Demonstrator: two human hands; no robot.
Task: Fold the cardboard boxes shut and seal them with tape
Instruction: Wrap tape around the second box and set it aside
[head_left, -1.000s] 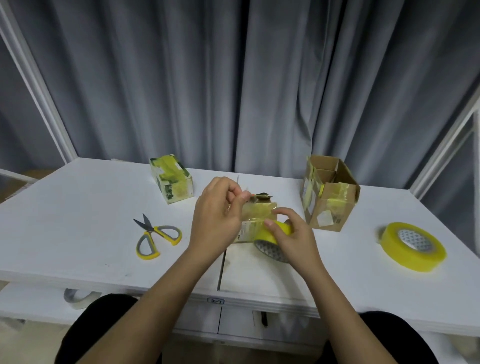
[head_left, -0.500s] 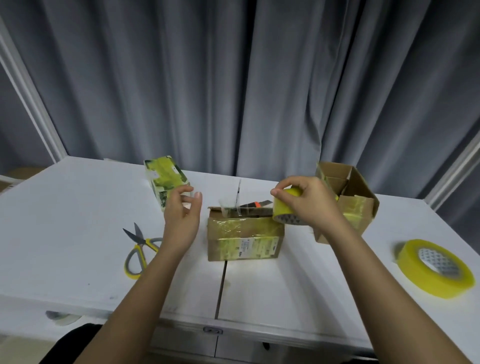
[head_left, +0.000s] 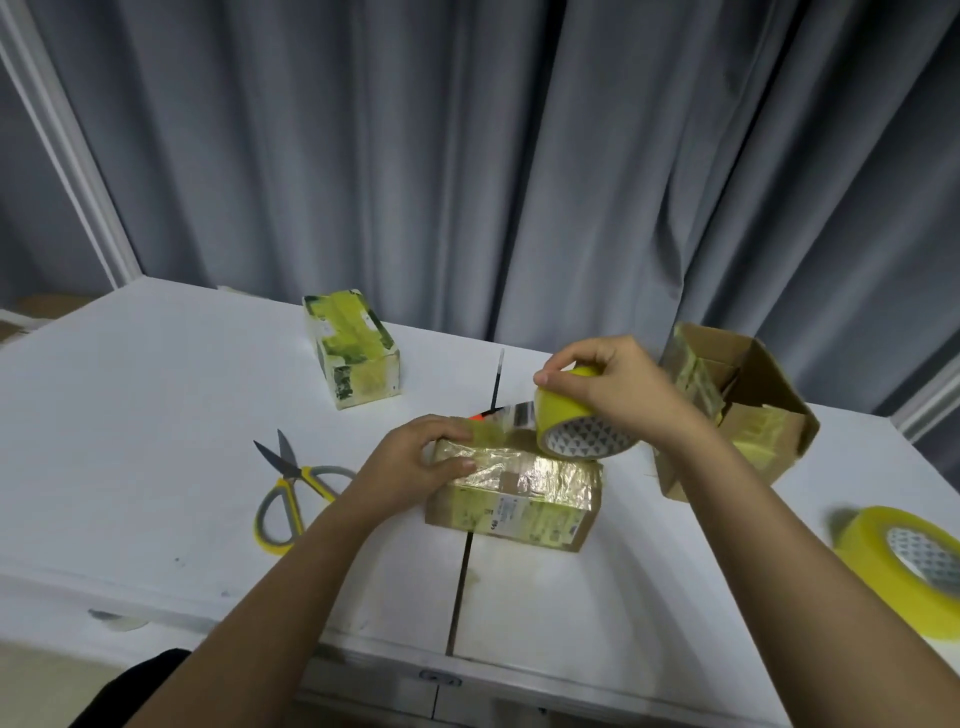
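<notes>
A small brown cardboard box (head_left: 519, 493), closed and covered in yellow tape, lies at the middle of the white table (head_left: 156, 415). My left hand (head_left: 415, 462) presses on its left top end, thumb along the front edge, holding a tape end down. My right hand (head_left: 608, 389) grips a yellow tape roll (head_left: 571, 421) just above the box's right rear, and a strip of tape runs from the roll toward my left hand.
A taped white-green box (head_left: 356, 353) stands at the back left. An open cardboard box (head_left: 737, 410) stands at the right. Yellow-handled scissors (head_left: 291, 488) lie left of the box. A second yellow tape roll (head_left: 904, 566) lies at the right edge. A thin pen (head_left: 497, 382) lies behind.
My left hand has come down from the air onto the box's left top end. My right hand has lowered the tape roll toward the box, with tape stretched between the hands.
</notes>
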